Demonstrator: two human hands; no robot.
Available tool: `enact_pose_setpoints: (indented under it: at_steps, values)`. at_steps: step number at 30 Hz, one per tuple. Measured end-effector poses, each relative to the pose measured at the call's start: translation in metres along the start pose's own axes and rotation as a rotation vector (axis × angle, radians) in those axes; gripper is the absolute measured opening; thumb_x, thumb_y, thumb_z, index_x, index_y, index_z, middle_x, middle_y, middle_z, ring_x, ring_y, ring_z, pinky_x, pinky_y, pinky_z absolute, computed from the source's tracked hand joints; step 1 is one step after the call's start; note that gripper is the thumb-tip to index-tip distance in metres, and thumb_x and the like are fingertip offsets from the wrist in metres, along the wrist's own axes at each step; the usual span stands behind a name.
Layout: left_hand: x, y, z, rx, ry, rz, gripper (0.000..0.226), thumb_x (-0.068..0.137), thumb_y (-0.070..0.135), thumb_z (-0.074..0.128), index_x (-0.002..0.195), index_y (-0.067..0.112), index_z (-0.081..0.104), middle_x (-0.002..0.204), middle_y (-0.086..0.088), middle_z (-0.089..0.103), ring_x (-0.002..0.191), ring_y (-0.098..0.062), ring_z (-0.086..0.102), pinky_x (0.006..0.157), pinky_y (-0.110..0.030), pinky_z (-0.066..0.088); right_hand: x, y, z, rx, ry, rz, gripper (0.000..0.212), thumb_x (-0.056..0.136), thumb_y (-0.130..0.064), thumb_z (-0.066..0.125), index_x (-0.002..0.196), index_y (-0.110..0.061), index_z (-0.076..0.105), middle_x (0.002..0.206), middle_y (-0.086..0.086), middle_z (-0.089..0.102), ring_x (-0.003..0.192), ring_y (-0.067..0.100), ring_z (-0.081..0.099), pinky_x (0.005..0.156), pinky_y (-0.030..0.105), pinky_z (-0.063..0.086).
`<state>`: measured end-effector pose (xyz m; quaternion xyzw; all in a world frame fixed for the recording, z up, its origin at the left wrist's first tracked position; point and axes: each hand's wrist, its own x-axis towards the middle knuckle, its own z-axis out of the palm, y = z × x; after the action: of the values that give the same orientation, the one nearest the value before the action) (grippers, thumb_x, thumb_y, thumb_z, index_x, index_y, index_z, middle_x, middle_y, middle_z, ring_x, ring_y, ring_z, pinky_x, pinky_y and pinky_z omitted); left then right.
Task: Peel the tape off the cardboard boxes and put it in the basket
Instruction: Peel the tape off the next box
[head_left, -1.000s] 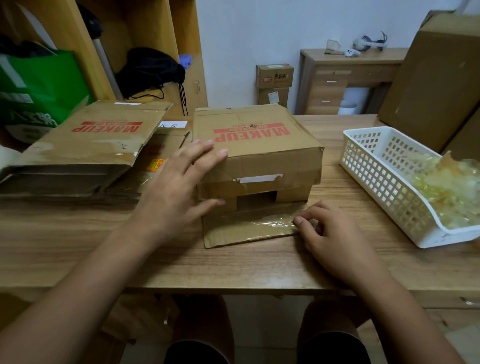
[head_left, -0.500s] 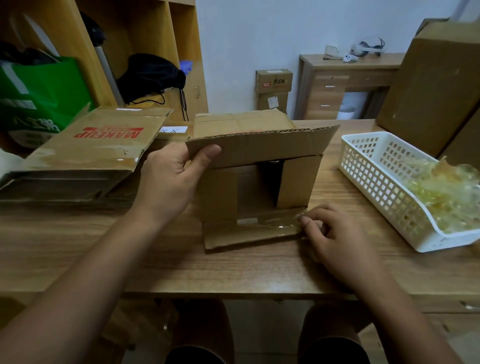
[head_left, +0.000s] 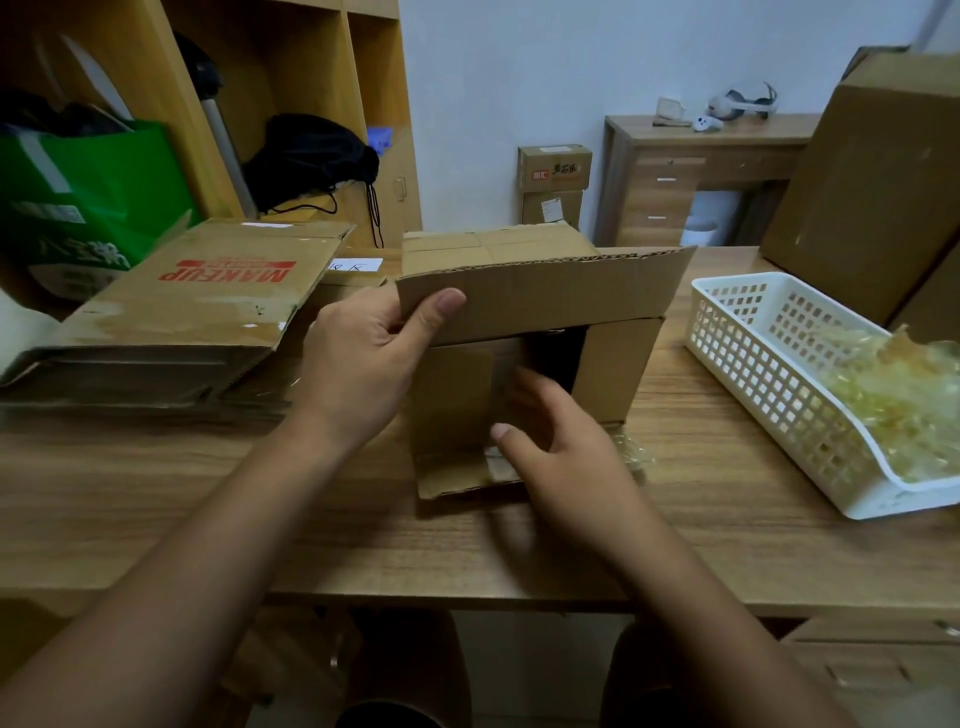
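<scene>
Progress looks well past halfway, judging by what lies on the table (head_left: 156, 499). At the far left a flattened box (head_left: 208, 306) printed MAKEUP lies stripped, showing torn pale patches and no tape I can make out. Right of it the left hand (head_left: 358, 374) grips the upper flap (head_left: 540, 296) of the middle box (head_left: 608, 374), thumb curled over the near face and fingers behind, holding that flap raised. This box lies with its long axis left to right and its opened side facing near, toward the person. The right hand (head_left: 561, 452) hovers over the lower flap (head_left: 457, 473), fingers loosely curved toward the dark opening; it is blurred, and I cannot tell whether it holds anything. Just right of that hand, at the box's near right corner, a crumpled clear tape strip (head_left: 631, 449) lies along the box's bottom edge, running left to right with its loose end toward the basket (head_left: 727, 332). Far right, the white basket already holds a heap of peeled tape (head_left: 904, 395). Left to do, as I judge it: free this strip, drop it in, and check the remaining seams.
</scene>
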<state>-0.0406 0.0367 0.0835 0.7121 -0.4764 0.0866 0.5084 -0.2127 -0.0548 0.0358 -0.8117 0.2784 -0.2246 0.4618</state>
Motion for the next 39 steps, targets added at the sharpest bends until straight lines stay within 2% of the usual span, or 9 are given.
enact_pose_setpoints:
  at_steps: [5,10,14,17,22,27,32,36,39]
  values:
    - [0.000,0.001,0.001,0.031,0.019,0.015,0.050,0.087,0.079,0.043,0.069,0.034,0.056,0.069,0.014,0.059,0.070,-0.016,0.061,0.059,-0.040,0.053,0.003,-0.008,0.006,0.227,-0.076,-0.002,0.034,0.100,-0.023,0.063,0.118,-0.051,0.055,0.107,-0.030,0.067,0.103,-0.014,0.062,0.090,0.011,0.049]
    - [0.000,0.001,0.001,0.061,0.046,0.001,0.045,0.089,0.074,0.047,0.059,0.042,0.053,0.056,0.023,0.053,0.054,-0.007,0.048,0.052,-0.029,0.035,-0.015,-0.006,0.011,0.235,-0.110,-0.084,0.031,0.101,-0.012,0.058,0.118,-0.034,0.072,0.109,-0.022,0.073,0.103,-0.006,0.066,0.083,0.006,0.048]
    - [-0.001,0.006,0.005,0.063,0.012,0.006,0.045,0.090,0.073,0.048,0.059,0.040,0.054,0.059,0.025,0.055,0.057,-0.007,0.053,0.051,-0.032,0.042,-0.026,-0.004,0.027,0.130,-0.218,-0.139,0.042,0.102,-0.019,0.055,0.135,-0.044,0.061,0.130,-0.029,0.063,0.123,-0.011,0.054,0.102,0.011,0.042]
    - [0.001,0.009,0.000,0.026,-0.059,-0.052,0.057,0.086,0.075,0.049,0.060,0.025,0.061,0.053,0.007,0.056,0.056,-0.014,0.055,0.058,-0.044,0.050,-0.025,-0.003,0.029,0.111,-0.237,-0.162,0.046,0.103,-0.018,0.052,0.141,-0.043,0.057,0.136,-0.032,0.058,0.127,-0.016,0.047,0.101,0.002,0.036]
    - [0.006,0.015,-0.007,0.086,-0.222,-0.082,0.049,0.091,0.069,0.050,0.060,0.033,0.065,0.050,0.019,0.054,0.054,0.000,0.053,0.057,-0.030,0.040,-0.024,-0.005,0.027,0.082,-0.275,-0.184,0.046,0.104,-0.018,0.053,0.144,-0.039,0.055,0.139,-0.032,0.056,0.129,-0.017,0.045,0.103,0.002,0.034]
    - [0.000,0.014,-0.007,0.131,-0.192,-0.079,0.049,0.092,0.071,0.045,0.062,0.037,0.064,0.055,0.014,0.056,0.057,-0.006,0.053,0.057,-0.033,0.041,-0.013,-0.003,0.002,0.084,-0.130,-0.155,0.040,0.102,-0.022,0.058,0.132,-0.048,0.060,0.128,-0.030,0.064,0.119,-0.015,0.054,0.098,0.008,0.045]
    - [-0.003,0.015,-0.004,0.122,-0.156,-0.064,0.056,0.091,0.073,0.040,0.069,0.027,0.065,0.066,0.009,0.062,0.062,-0.010,0.058,0.056,-0.041,0.047,0.001,0.006,-0.025,0.125,0.093,-0.026,0.045,0.101,-0.022,0.058,0.144,-0.037,0.055,0.136,-0.009,0.065,0.126,0.010,0.060,0.109,0.043,0.049]
    - [-0.004,0.013,-0.002,0.132,-0.142,-0.078,0.050,0.086,0.080,0.037,0.069,0.042,0.064,0.061,0.012,0.061,0.062,-0.006,0.057,0.054,-0.039,0.045,0.007,0.011,-0.035,-0.071,0.158,-0.006,0.052,0.101,-0.026,0.058,0.150,-0.039,0.047,0.117,-0.008,0.069,0.088,0.005,0.064,0.081,0.027,0.053]
    - [-0.007,0.015,0.001,0.121,-0.157,-0.057,0.049,0.081,0.081,0.041,0.094,0.046,0.073,0.084,0.025,0.071,0.084,0.001,0.063,0.071,-0.037,0.055,0.002,0.009,-0.030,-0.306,0.190,-0.084,0.058,0.099,-0.021,0.055,0.154,-0.034,0.041,0.143,-0.007,0.057,0.107,0.012,0.061,0.099,0.028,0.047]
